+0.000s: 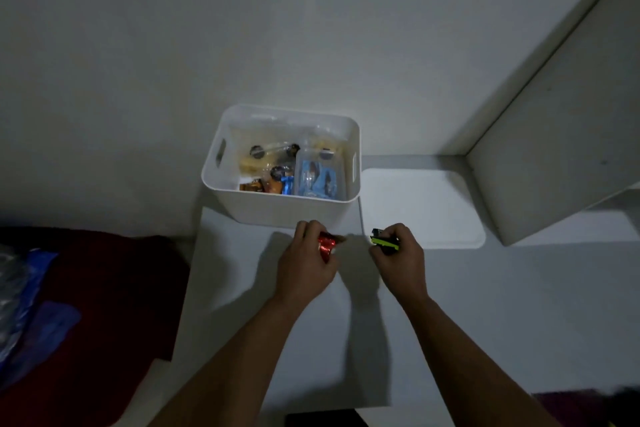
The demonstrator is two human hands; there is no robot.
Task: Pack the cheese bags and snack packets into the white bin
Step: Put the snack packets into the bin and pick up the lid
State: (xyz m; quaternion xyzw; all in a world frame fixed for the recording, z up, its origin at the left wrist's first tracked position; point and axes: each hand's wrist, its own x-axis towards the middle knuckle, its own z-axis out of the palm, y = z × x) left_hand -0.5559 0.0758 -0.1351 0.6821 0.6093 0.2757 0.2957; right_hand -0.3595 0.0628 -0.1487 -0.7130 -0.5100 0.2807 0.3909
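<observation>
Just in front of the white bin [242, 208], already holding cheese bags [263, 158] and packets, the left hand [306, 269] curls its fingers around a red snack packet [326, 247] while the right hand [398, 262] grips a green-and-black packet [382, 241] above the surface [502, 305].

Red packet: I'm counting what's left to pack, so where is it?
In the head view, the red packet is held in the left hand, just in front of the white bin.
</observation>
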